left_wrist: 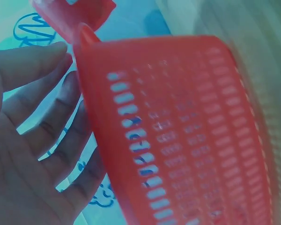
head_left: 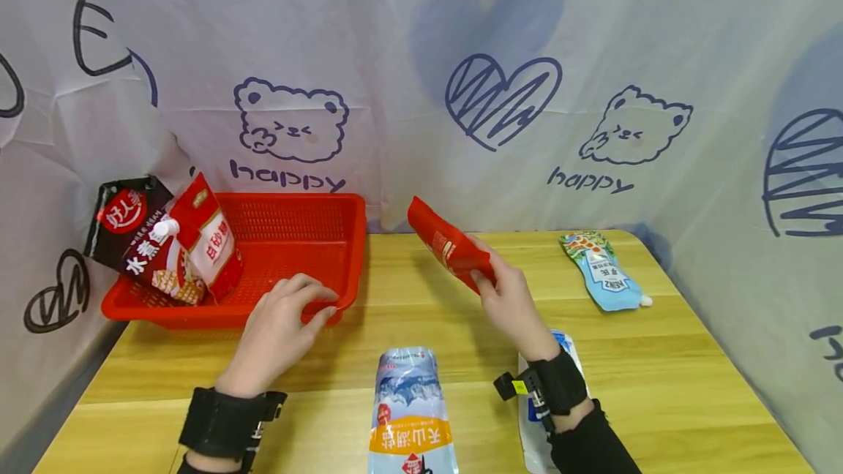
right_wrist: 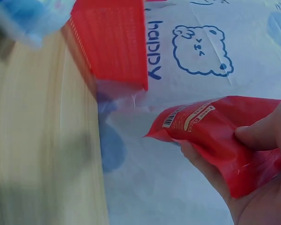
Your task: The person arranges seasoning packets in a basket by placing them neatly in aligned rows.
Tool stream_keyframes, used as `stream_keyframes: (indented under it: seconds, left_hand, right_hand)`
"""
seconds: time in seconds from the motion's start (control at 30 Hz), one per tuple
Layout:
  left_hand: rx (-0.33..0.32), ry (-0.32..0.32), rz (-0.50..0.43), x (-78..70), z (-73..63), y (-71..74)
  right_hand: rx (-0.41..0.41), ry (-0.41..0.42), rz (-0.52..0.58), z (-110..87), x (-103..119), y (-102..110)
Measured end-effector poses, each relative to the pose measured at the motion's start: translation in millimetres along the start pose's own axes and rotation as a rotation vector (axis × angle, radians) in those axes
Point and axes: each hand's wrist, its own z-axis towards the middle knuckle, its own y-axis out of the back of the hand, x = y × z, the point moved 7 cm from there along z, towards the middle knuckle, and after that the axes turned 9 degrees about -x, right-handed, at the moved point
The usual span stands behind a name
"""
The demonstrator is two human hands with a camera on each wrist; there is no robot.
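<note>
My right hand pinches a red packet between thumb and fingers, holding it tilted above the middle of the table. In the right wrist view, small print and a barcode show on the red packet. Beside the front right corner of a red plastic basket is my left hand, its fingers loosely bent and gripping nothing. From the left wrist, the fingertips appear close to the basket's rim; whether they touch it I cannot tell. A dark seasoning pouch and a red-and-white sugar bag lean in the basket's left end.
A blue-and-white salt pouch lies at the table's front. The light-blue Heinz spouted pouch is at the back right. Under my right forearm lies a partly hidden white-and-blue packet. A printed cloth hangs behind the wooden table.
</note>
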Motion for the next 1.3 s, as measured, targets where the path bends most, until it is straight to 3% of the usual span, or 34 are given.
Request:
stream_keyframes:
  seconds: [0.1, 0.17, 0.43, 0.63, 1.03, 1.3]
  left_hand:
    - [-0.024, 0.006, -0.036, -8.3, 5.9, -1.1]
    - [-0.046, 0.005, -0.058, -15.3, 10.7, -1.5]
    - [-0.108, -0.050, -0.154, -47.9, 28.3, -12.0]
    - [-0.130, -0.084, -0.200, -64.1, 38.6, -23.3]
    - [-0.160, -0.141, -0.129, -66.3, 42.6, -29.0]
    - [-0.120, -0.139, -0.114, -63.8, 42.7, -31.4]
  right_hand:
    - [-0.008, 0.119, -0.061, -3.1, 9.5, 1.0]
    - [-0.014, 0.154, -0.084, -5.0, 12.5, 1.0]
    - [-0.031, 0.214, -0.095, -10.4, 17.8, 2.8]
    - [0.037, 0.257, -0.090, -12.2, 27.4, 3.4]
    - [0.239, 0.301, -0.009, -17.7, 48.1, 3.7]
    - [0.319, 0.383, 0.054, -23.0, 56.4, 1.7]
